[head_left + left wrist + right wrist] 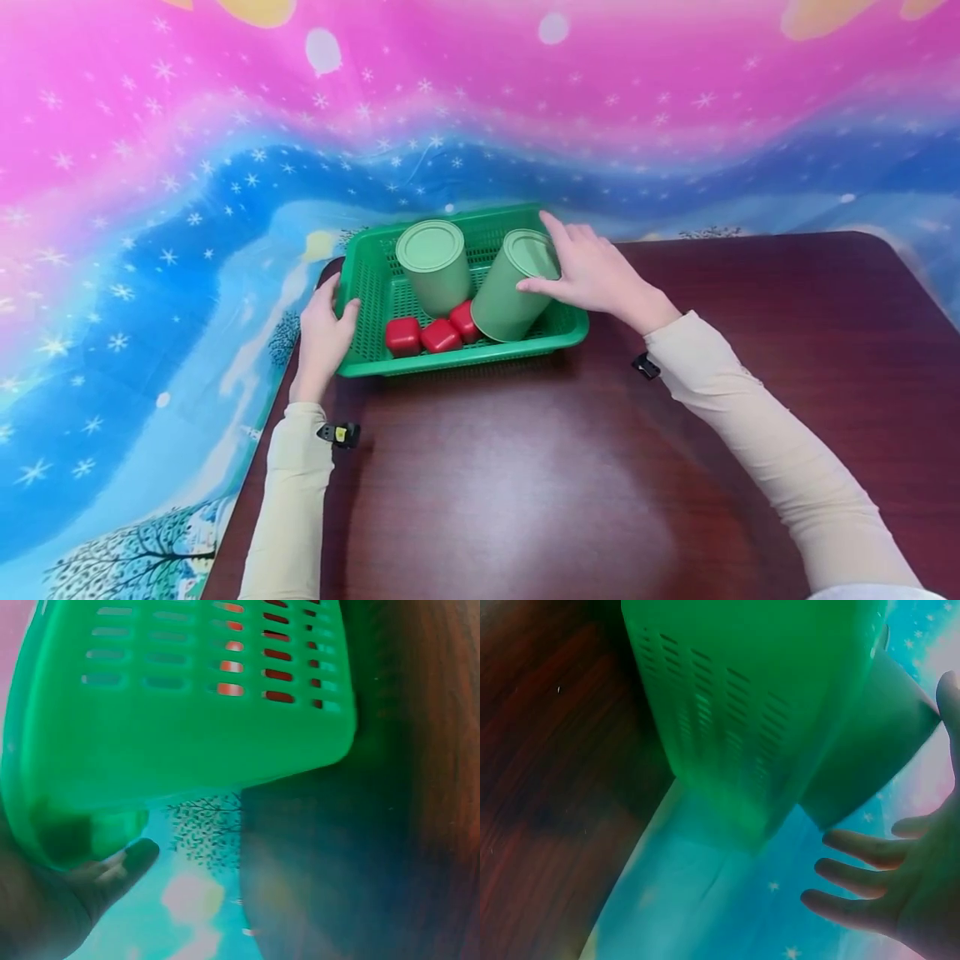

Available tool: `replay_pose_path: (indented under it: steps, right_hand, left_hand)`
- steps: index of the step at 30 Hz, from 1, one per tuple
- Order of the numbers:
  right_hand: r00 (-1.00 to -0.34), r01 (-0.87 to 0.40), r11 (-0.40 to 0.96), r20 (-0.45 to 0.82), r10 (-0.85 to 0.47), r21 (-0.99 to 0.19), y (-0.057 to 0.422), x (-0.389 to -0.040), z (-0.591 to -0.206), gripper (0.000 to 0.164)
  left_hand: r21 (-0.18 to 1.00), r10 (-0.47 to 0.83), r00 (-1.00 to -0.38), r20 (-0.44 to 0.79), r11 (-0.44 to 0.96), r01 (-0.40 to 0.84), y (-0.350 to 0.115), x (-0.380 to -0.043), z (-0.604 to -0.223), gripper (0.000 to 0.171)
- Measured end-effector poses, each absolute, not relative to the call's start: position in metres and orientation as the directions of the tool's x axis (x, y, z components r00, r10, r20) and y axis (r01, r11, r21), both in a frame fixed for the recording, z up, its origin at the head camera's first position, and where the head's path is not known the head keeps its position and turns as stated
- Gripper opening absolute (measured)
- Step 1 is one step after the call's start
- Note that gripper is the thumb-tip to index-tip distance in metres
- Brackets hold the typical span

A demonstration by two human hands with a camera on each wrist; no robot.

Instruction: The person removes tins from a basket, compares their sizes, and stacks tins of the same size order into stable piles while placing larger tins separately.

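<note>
A green plastic basket [450, 362] with slotted walls sits at the back of the table. Inside it stands a pale green cylindrical can [433, 279], while a second pale green can [510, 296] tilts toward the right rim. Three red rounded cubes [403, 337] lie along the front of the basket floor. My left hand [324, 333] holds the basket's left rim between thumb and fingers. Over the right end, my right hand [600, 267] is at the top of the tilted can, thumb near its lid; the right wrist view shows its fingers [855, 877] spread.
The dark brown table [525, 475] extends in front and to the right. Behind it hangs a pink and blue cloth [525, 108] with snowflakes, close to the basket's back wall. The table's left edge runs near my left forearm [288, 500].
</note>
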State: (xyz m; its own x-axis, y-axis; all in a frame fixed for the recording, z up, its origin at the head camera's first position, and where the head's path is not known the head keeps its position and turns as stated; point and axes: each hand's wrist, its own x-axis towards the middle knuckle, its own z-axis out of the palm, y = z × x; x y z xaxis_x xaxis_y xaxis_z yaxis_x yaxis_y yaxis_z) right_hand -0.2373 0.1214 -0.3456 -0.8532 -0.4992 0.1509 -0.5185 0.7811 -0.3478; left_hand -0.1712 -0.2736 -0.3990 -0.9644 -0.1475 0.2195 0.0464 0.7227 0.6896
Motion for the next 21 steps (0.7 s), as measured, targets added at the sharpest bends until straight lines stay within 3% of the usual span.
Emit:
replay_pose_path:
  steps: [21]
  right_hand:
    - [-0.853, -0.484, 0.644, 0.154, -0.499, -0.593, 0.098, -0.229, -0.364, 0.124]
  left_hand:
    - [0.770, -0.211, -0.953, 0.219, 0.637, 0.036, -0.274, -0.168, -0.410, 0.047]
